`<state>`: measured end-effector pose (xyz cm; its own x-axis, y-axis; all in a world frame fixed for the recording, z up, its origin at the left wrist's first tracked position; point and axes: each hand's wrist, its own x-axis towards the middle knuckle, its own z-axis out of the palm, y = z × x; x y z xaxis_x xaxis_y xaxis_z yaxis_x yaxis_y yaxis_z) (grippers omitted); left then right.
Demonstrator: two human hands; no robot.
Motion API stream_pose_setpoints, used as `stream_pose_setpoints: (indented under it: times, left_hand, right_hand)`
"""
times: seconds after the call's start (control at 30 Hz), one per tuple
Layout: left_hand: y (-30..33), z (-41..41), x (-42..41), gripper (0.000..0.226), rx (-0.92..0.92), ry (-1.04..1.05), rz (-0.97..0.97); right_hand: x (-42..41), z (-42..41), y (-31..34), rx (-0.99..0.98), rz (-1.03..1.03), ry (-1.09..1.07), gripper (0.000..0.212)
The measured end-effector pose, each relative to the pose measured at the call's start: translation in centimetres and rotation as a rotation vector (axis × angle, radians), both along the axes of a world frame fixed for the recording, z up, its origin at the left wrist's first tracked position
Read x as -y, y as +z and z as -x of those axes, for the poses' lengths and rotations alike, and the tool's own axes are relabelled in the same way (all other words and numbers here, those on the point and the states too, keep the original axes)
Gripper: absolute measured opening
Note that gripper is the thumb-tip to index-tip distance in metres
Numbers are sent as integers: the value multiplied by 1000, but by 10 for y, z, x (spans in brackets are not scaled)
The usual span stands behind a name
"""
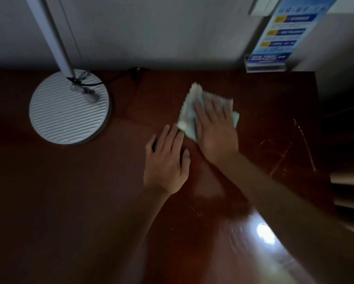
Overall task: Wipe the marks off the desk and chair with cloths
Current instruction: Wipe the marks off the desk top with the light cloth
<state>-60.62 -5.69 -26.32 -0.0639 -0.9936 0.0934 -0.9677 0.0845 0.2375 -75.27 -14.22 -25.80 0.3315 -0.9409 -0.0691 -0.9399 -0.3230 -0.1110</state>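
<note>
Cloth, pale green, centre-right of frame on dark wooden desk. Right hand presses it flat, fingers straight. Left hand rests flat beside it, fingers relaxed, fingertips touching cloth edge. Faint marks at right. Lamp base upper left.

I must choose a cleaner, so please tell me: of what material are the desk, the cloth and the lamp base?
Desk: probably varnished wood or laminate; reddish-brown, with glossy glare.
Cloth: soft textile, perhaps microfibre; pale, zigzag edges.
Lamp base: matte white, ridged; plastic or painted metal, unclear.
</note>
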Motion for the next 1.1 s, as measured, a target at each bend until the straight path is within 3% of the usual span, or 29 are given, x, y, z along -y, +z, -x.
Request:
stream_pose_setpoints:
  times: [0.13, 0.2, 0.3, 0.43, 0.53, 0.67, 0.83, 0.93, 1.1]
  left_hand:
    - [0, -1, -1, 52, 1, -30, 2]
    - [-1, -2, 0, 52, -12, -18, 4]
    - [-1, -1, 1, 50, -24, -23, 5]
    - [1, -3, 1, 46, -103, -13, 3]
    - [4, -6, 0, 45, -244, -9, -28]
    - [13, -20, -12, 41, -384, -33, -53]
    - [15, -53, -69, 34, -203, -287, -27]
    - [14, -65, -93, 37, -157, -341, -39]
    - [20, -68, -102, 37, -120, -282, -61]
  right_hand:
    - [-133, 10, 2, 18, -66, -2, 54]
    - [-156, 11, 3, 20, -85, -5, 51]
    - [-126, 15, 4, -6, -72, 17, 52]
    - [-59, 17, 4, 7, -39, -163, 50]
    - [-73, 2, 2, -21, -30, -228, 52]
    - [-200, -42, 1, 3, -49, -94, 63]
    - [-336, -70, 2, 31, -152, 208, 71]
    - [-302, -60, 5, -7, -136, 219, 63]
    - [-183, -29, 11, -5, -55, -241, 49]
